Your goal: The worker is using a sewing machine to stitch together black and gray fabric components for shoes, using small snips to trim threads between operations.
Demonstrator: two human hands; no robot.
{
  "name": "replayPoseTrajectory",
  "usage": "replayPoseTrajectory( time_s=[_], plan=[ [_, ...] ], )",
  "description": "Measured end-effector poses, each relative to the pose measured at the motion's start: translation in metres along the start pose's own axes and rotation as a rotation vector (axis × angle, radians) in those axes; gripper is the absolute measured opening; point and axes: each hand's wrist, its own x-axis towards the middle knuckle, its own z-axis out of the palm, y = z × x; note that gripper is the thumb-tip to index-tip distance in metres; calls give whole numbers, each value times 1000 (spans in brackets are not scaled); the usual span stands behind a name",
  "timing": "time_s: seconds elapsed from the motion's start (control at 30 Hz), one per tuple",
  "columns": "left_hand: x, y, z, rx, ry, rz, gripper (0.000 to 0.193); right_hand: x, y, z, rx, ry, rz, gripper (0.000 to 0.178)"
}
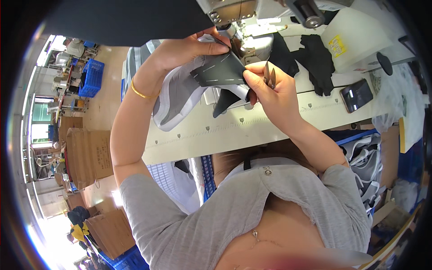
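Observation:
Between my two hands a black fabric piece (220, 71) with short white marks is held up, joined to grey and white fabric (180, 96) that hangs over the table edge on the left. My left hand (200, 47) grips its upper left edge, thumb on top. Fingers of my right hand (273, 87) pinch the right corner, and a pair of small thread snips (269, 75) is tucked in that same hand, blades pointing up. Just beyond the fabric stands the sewing machine (234, 13), its lamp lit.
Black fabric pieces (315, 63) lie on the white table (202, 135) to the right, near a dark phone (357, 95). A ruler scale runs along the table's front. Below right, a blue crate holds grey and white pieces (365, 157). Cardboard boxes (90, 157) stand on the floor at left.

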Motion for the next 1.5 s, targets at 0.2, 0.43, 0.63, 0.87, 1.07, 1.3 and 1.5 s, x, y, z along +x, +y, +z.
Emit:
replayPoseTrajectory(
  time_s=[0.2,0.43,0.63,0.87,1.07,1.3,1.5],
  plan=[
    [26,-12,-13,216,51,-101,34,14,2,-8,76,85,19,18],
    [35,-54,-22,123,47,-125,35,16,9,-10,176,103,12,18],
    [35,-60,-33,171,8,-63,33,17,7,-9,184,121,26,17],
    [23,-57,-39,213,39,-64,30,17,8,-9,253,97,25,16],
    [15,-57,-45,255,58,-53,27,16,6,-9,192,96,10,17],
    [-3,-44,-65,641,23,-29,25,20,4,-7,181,57,-11,15],
    [-52,5,30,855,988,342,15,17,1,-6,105,36,23,14]
  ],
)
